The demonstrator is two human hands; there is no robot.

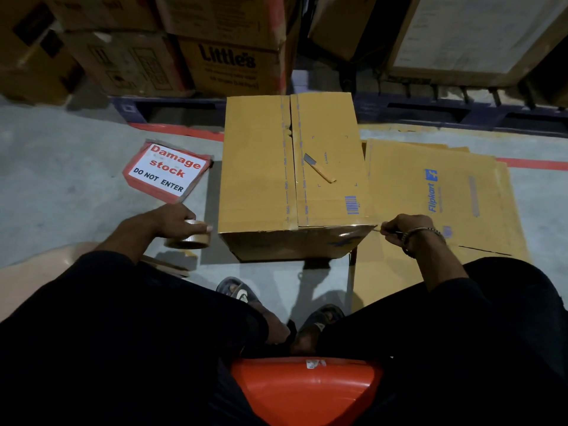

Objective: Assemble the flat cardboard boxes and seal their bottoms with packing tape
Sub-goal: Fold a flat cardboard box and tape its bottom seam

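Cardboard is everywhere: big stacked boxes (227,44) stand on a pallet at the back, and one reads "Little's". Just in front sits the made-up box (292,167), its flaps closed on top with a gap along the seam. A flat pile of boxes (442,204) lies touching its right side, printed "Flipkart" in blue. A red and white sign (167,172) on the floor to the left says "Damage stock DO NOT ENTER".

The left hand (172,221) grips the tape roll (189,238) just left of the box. The right hand (405,230) pinches something thin at the box's near right corner, most likely the tape's end. A small cutter (318,169) rests on top of the box.

The tape could twist or stick to itself if it goes slack. It could also go on crooked and miss the seam. The cutter might slide off if the box gets bumped.
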